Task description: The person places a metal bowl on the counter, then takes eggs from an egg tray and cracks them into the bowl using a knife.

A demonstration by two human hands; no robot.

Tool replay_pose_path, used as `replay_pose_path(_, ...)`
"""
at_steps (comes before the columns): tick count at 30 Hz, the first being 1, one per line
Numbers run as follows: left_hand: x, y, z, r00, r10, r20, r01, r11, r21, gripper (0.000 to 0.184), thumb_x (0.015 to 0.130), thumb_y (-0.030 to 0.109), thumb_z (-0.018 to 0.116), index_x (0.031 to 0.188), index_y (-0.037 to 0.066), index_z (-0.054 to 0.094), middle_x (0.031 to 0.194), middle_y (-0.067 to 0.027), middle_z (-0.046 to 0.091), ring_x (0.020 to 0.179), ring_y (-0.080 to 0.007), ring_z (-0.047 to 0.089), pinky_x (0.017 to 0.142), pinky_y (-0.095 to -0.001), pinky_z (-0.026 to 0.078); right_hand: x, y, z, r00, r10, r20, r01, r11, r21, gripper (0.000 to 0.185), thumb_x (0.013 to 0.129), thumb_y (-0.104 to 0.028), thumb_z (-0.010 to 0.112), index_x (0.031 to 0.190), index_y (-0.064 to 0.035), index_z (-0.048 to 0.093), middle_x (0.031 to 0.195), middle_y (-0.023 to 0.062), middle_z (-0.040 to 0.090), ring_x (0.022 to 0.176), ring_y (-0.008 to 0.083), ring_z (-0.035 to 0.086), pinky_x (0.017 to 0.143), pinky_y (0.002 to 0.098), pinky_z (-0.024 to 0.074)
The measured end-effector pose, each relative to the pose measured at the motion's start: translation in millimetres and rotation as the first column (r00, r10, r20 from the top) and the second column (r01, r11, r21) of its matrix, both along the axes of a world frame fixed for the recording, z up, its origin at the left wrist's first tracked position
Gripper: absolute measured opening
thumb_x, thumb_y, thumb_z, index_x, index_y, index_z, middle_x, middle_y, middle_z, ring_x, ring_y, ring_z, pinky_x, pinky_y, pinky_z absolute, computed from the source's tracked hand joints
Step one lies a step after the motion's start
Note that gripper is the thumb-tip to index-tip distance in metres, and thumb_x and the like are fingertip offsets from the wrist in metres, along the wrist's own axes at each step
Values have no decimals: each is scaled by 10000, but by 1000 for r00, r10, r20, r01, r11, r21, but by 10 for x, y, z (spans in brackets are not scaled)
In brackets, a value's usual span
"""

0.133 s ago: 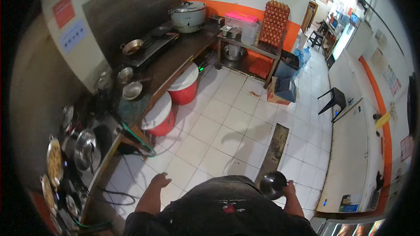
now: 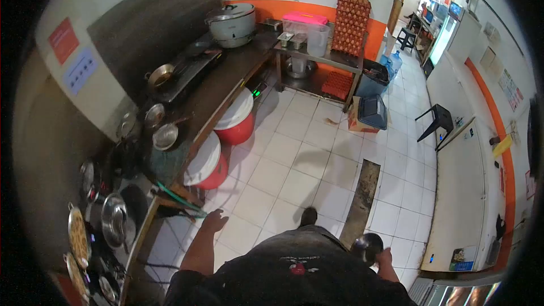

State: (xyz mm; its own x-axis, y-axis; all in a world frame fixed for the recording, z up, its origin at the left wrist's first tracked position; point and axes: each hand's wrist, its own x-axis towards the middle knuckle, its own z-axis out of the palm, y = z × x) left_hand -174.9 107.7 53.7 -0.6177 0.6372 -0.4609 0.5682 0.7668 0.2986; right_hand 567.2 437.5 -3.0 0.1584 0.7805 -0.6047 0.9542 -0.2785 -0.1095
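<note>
My right hand [image 2: 385, 257] is closed on the edge or handle of a dark round pan [image 2: 366, 248], low beside my right hip. Out to the left, my left hand [image 2: 215, 221] holds nothing, its fingers apart, above the tiled floor and near a green hose [image 2: 180, 199]. My dark shirt [image 2: 283, 272] fills the bottom middle. One dark shoe [image 2: 309, 216] shows in front of me.
Left, a long counter [image 2: 224, 88] bears a large pot [image 2: 232, 24] and pans; red buckets [image 2: 235, 127] stand beneath. Egg trays [image 2: 350, 25] are stacked on a metal shelf [image 2: 345, 63]. Right stand a black stool [image 2: 437, 123] and white freezer [image 2: 459, 198]. A dark strip crosses the floor.
The view has shifted a little. My left hand has moved forward and up, and the pan in my right hand sits slightly lower and farther right. A shoe now shows.
</note>
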Motion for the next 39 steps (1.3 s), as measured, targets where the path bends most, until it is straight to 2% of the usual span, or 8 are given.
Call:
replay_pose_path(4, 9, 1244, -548, 996, 5, 85, -29, 958, 284, 633, 982, 515, 687, 1390, 41, 589, 1119, -235, 755, 1046, -394, 734, 919, -491, 588, 374, 805, 84, 954, -279, -113, 281, 960, 2, 783, 867, -463, 779, 1317, 114, 499, 1226, 331, 685, 1189, 445, 690, 990, 491, 575)
replay_pose_path(9, -115, 1816, -1167, 825, -270, 497, 375, 918, -125, 571, 950, 423, 704, 1352, 24, 631, 1164, -224, 752, 1137, -372, 709, 1022, -459, 545, -270, 2385, -864, 978, 211, 1, -210, 974, 87, 774, 860, -553, 747, 1278, 72, 563, 1225, 310, 691, 1181, 434, 694, 936, 513, 581)
replay_pose_path(11, -54, 1764, -1202, 925, 90, 370, 39, 944, -328, 570, 949, 422, 704, 1351, 24, 632, 1162, -225, 752, 1135, -373, 710, 1022, -459, 544, -711, 3242, -902, 913, 407, 15, -406, 906, 118, 732, 905, -547, 693, 1329, 36, 567, 1291, 293, 674, 1203, 413, 688, 946, 494, 586)
replay_pose_path(13, -173, 1983, -1098, 908, 200, 368, -57, 929, -365, 568, 948, 420, 705, 1350, 25, 634, 1161, -227, 752, 1134, -373, 710, 1022, -459, 543, -2077, 3969, 441, 962, -38, -271, 63, 995, 83, 657, 894, -456, 750, 1383, -61, 562, 1315, 285, 667, 1130, 450, 705, 889, 526, 584)
replay_pose_path(15, -353, 2267, -991, 888, 277, 366, -132, 918, -374, 567, 948, 419, 705, 1349, 25, 635, 1159, -229, 751, 1132, -374, 711, 1022, -460, 542, -2747, 4882, 462, 929, 259, -264, -189, 946, 263, 509, 956, -269, 620, 1363, 23, 525, 1179, 360, 692, 1118, 539, 671, 933, 540, 564)
replay_pose_path(25, -2312, 4076, -1128, 893, 276, 356, -127, 913, -388, 560, 944, 412, 707, 1345, 27, 640, 1151, -238, 749, 1125, -376, 714, 1023, -461, 537, -6329, 7964, 991, 768, 486, -418, -72, 713, 698, 489, 973, -241, 640, 1361, 16, 491, 1222, 257, 643, 1125, 342, 658, 868, 484, 574)
replay_pose_path(29, -3574, 5187, -1097, 960, 122, 250, -40, 950, -309, 557, 943, 409, 708, 1343, 28, 642, 1148, -242, 749, 1121, -378, 715, 1024, -462, 535, -7373, 8960, 1359, 668, 357, -653, 216, 747, 629, 481, 960, -189, 596, 1381, 12, 480, 1204, 241, 638, 1114, 348, 665, 838, 466, 605)
replay_pose_path(39, -5273, 7914, -502, 973, 218, 77, -230, 948, 220, 555, 936, 403, 714, 1343, 31, 647, 1148, -259, 743, 1114, -378, 718, 1023, -467, 527, -9068, 11306, 1918, 784, 424, -453, 109, 624, 773, 422, 946, -144, 579, 1346, -12, 553, 1197, 307, 691, 1095, 454, 702, 953, 527, 557)
